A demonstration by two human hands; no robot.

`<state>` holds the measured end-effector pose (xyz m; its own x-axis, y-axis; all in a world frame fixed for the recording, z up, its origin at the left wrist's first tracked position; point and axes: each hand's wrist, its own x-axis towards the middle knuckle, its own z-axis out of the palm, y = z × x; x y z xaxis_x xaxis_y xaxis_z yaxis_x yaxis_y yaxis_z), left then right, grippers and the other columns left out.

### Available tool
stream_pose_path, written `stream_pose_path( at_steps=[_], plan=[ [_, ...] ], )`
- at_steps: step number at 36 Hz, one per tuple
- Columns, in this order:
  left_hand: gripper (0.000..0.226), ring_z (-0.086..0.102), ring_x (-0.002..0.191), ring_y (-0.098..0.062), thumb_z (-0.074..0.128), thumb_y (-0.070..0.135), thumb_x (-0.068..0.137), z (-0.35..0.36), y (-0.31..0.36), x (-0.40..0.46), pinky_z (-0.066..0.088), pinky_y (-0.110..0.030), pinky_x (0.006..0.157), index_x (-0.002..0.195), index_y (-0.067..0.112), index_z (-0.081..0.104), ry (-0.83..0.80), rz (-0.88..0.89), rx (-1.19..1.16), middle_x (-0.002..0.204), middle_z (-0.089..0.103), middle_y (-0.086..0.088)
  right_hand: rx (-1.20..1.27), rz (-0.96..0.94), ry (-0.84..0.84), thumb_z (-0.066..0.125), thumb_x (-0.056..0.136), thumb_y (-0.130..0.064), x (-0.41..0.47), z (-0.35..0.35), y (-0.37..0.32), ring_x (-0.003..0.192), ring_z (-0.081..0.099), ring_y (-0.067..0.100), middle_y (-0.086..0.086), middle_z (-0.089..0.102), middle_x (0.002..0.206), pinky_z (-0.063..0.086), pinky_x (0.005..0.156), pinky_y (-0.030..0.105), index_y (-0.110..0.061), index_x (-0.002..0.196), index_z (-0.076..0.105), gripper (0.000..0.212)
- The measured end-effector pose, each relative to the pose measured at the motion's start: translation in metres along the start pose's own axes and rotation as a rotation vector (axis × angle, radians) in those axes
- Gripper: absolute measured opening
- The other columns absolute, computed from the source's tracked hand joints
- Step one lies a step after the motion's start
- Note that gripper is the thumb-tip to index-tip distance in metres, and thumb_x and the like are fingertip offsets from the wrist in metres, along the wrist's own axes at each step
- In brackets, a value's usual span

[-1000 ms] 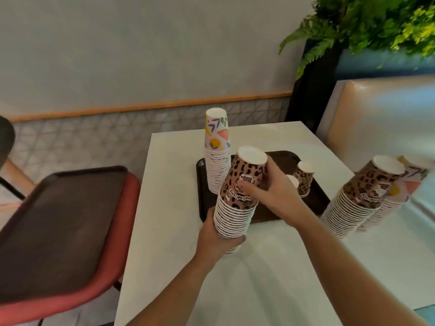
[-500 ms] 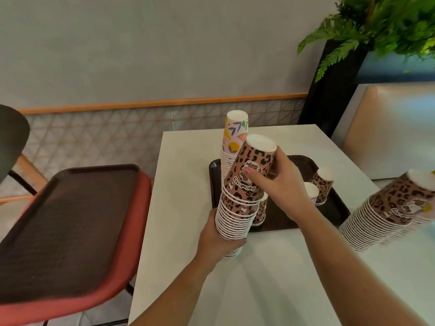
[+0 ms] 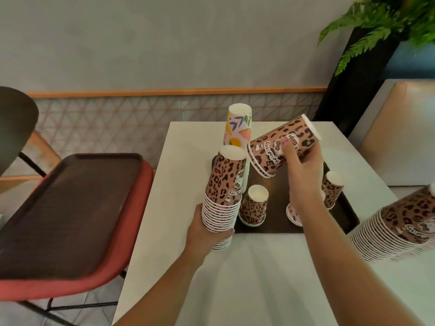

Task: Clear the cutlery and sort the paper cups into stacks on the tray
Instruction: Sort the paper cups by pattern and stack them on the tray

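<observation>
At a white table (image 3: 247, 274) set against a grey wall with patterned tiling, the left hand (image 3: 207, 231) grips an upright leopard cup stack (image 3: 224, 191) beside the dark tray (image 3: 277, 220), while the right hand (image 3: 303, 168) holds a few tilted leopard cups (image 3: 282, 147) above it.

A tall stack of leopard-print cups (image 3: 224, 191), upside down, is standing upright at the near left edge of the dark tray (image 3: 348, 215), its lower part wrapped by fingers. A few nested leopard cups (image 3: 280, 149) are hanging tilted above the tray, rims pointing down-left toward that stack. On the tray a floral stack (image 3: 239, 128) is standing upright at the back, and an inverted leopard cup (image 3: 255, 205) and another leopard cup (image 3: 333, 188) are sitting apart from each other.
</observation>
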<state>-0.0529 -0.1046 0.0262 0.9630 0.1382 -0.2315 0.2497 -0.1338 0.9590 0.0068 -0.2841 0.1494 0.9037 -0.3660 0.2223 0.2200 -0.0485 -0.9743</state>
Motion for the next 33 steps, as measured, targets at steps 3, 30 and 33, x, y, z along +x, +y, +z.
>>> stream_pose_path(
  at_steps=[3,30,33],
  plan=[
    [0.081,0.057,0.103,-0.012,0.089,0.01,0.053,0.0,0.0,0.001,0.049,-0.028,0.082,0.114,0.036,0.044,0.007,-0.009,-0.02,0.111,0.059,0.012,-0.205,-0.055,-0.015,0.071,0.079,-0.028,-0.006,-0.004,0.027,0.098,0.058,0.004,-0.006,0.061,0.109,0.048,0.089,0.025,-0.018,0.119,0.047,0.048],
    [0.079,0.057,0.098,-0.002,0.089,0.014,0.054,0.004,0.002,0.0,0.048,-0.017,0.071,0.115,0.036,0.044,-0.004,0.004,0.042,0.105,0.059,0.017,-0.296,-0.103,-0.532,0.063,0.081,-0.049,-0.028,0.025,0.038,0.104,0.053,-0.01,-0.017,0.056,0.119,0.042,0.083,0.001,-0.026,0.132,0.039,0.061],
    [0.08,0.058,0.101,-0.006,0.09,0.015,0.053,0.004,0.001,0.001,0.052,-0.025,0.077,0.117,0.034,0.046,-0.011,0.011,0.046,0.107,0.06,0.015,-0.268,-0.084,-0.496,0.067,0.081,-0.033,-0.028,0.027,0.037,0.095,0.055,-0.013,-0.018,0.058,0.109,0.044,0.078,0.001,-0.022,0.128,0.045,0.054]
  ],
)
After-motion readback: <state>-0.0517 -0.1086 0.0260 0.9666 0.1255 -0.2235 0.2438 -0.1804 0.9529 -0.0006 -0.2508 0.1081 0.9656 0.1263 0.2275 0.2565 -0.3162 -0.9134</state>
